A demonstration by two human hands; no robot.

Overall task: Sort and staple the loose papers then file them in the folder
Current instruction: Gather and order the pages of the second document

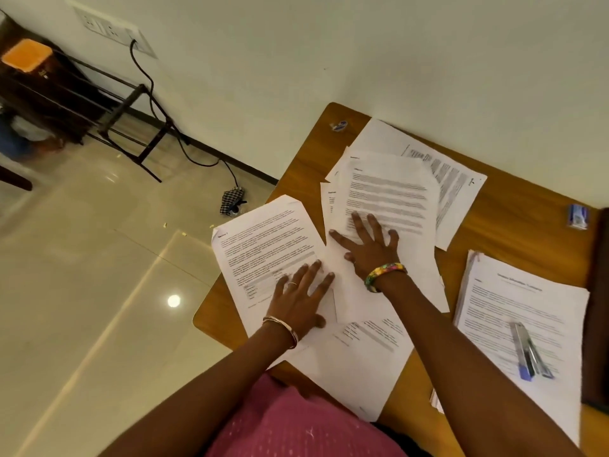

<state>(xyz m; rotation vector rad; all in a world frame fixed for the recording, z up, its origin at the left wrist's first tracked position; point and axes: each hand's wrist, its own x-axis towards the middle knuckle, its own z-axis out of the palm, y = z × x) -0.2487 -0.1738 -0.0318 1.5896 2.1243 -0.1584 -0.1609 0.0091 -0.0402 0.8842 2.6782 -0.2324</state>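
Sorting stage, early. Left hand (298,300) is lying flat, fingers spread, pressing on a printed sheet (263,249) that is overhanging the worktop (494,232) edge at about 9 o'clock from the centre. Right hand (369,242) is also lying flat with fingers spread, resting on the top page of a fanned heap of loose papers (392,199) toward 12 o'clock. Neither hand is pinching or lifting anything.

More loose sheets are lying near the body at 6 o'clock, overlapping, not squared up. At 3 o'clock a neater stack (524,308) is sitting apart, with a blue-and-grey stapler (530,351) lying on top of it. A small staple box (577,216) is sitting toward 2 o'clock. A dark edge at the far 3 o'clock border may be the folder (598,308); cannot tell for sure.

Judgement: one stack possibly gathered; most pages are awaiting sorting, stapling and filing.
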